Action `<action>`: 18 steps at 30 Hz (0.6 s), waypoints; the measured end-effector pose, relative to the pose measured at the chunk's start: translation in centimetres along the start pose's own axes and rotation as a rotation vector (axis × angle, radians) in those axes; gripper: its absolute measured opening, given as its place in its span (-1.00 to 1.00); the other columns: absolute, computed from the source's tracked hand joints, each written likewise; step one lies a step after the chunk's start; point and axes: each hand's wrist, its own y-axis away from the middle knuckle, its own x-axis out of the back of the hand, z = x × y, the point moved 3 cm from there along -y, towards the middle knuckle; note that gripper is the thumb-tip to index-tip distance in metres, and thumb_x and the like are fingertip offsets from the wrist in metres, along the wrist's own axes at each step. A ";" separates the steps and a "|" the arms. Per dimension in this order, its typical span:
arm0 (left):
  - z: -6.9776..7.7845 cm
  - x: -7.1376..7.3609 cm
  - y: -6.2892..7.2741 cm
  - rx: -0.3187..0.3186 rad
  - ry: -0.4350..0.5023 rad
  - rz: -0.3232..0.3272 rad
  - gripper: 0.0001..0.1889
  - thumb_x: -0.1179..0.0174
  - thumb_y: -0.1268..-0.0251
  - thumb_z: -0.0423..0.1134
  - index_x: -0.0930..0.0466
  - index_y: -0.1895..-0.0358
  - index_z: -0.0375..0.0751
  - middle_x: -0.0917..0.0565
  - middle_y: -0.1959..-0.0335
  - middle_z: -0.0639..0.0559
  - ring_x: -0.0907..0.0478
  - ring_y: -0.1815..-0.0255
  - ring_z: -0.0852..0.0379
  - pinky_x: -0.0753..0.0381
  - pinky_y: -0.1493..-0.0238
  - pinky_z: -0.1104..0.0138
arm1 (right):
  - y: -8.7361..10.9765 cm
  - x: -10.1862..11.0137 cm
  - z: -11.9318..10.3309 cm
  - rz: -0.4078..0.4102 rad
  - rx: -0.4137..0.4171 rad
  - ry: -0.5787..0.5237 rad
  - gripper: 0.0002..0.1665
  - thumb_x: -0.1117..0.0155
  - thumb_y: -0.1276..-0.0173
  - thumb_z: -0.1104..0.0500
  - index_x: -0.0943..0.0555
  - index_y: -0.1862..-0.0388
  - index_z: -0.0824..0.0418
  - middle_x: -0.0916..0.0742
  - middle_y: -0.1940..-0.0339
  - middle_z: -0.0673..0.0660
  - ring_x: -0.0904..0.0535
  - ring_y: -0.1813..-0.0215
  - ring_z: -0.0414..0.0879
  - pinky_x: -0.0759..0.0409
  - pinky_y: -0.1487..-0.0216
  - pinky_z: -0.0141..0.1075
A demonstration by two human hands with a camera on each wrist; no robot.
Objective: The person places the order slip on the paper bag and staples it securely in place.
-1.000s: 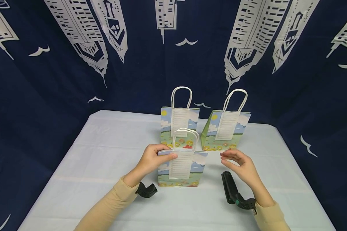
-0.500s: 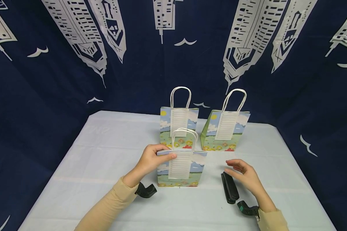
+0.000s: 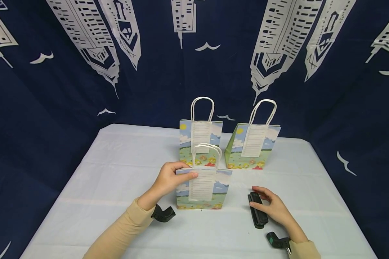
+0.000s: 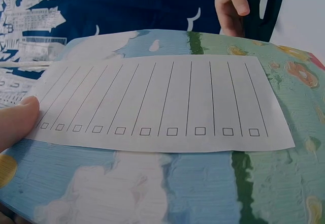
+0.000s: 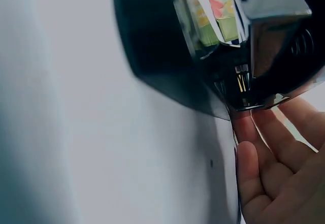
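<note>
A paper gift bag (image 3: pixel 220 196) with a meadow print and white twisted handles stands upright at the table's middle. A lined white card (image 3: pixel 201 185) lies against its front. My left hand (image 3: pixel 171 181) pinches the bag's upper left edge, thumb over the card (image 4: pixel 162 102) and fingers behind, mostly hidden. Right of the bag, a black stapler (image 3: pixel 258 216) lies on the table. My right hand (image 3: pixel 275 207) reaches over its far end, thumb across it and fingers loosely spread beyond. In the right wrist view, the stapler (image 5: pixel 157 36) looms close, partly covering the fingertips.
Two matching bags, one at back left (image 3: pixel 185 144) and one at back right (image 3: pixel 235 156), stand behind the front bag, each with a lined card. A white cloth (image 3: pixel 116 180) covers the table. A dark blue printed curtain (image 3: pixel 181 75) hangs behind it.
My right hand has moved back toward me and down, from beyond the stapler to over its far end. The left hand and the bags have stayed in place.
</note>
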 end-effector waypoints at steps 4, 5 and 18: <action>0.0 0.1 0.0 0.004 0.000 0.008 -0.91 -0.35 -0.05 -0.45 -0.67 0.39 -0.45 -0.69 0.35 -0.18 -0.60 0.36 0.17 -0.60 0.30 0.32 | -0.1 -0.1 0.1 0.016 0.015 0.029 -0.30 -0.41 -0.17 0.00 -0.45 -0.23 0.26 -0.56 -0.16 0.22 -0.46 -0.15 0.11 -0.44 -0.12 -0.11; 0.0 0.1 0.0 0.003 -0.001 0.010 -0.91 -0.35 -0.05 -0.45 -0.66 0.40 -0.45 -0.69 0.36 -0.17 -0.60 0.36 0.18 -0.59 0.30 0.33 | -0.1 -0.1 0.0 0.018 0.016 0.041 -0.32 -0.41 -0.17 0.00 -0.46 -0.22 0.25 -0.57 -0.15 0.21 -0.46 -0.14 0.10 -0.45 -0.11 -0.14; -0.1 0.0 0.0 0.014 -0.007 0.005 -0.90 -0.35 -0.06 -0.43 -0.67 0.38 -0.44 -0.70 0.33 -0.17 -0.61 0.33 0.15 -0.60 0.28 0.31 | 0.1 0.0 -0.1 0.057 0.028 -0.026 -0.43 -0.49 -0.09 0.06 -0.54 -0.03 0.28 -0.57 -0.12 0.16 -0.42 -0.12 -0.22 -0.40 -0.06 -0.46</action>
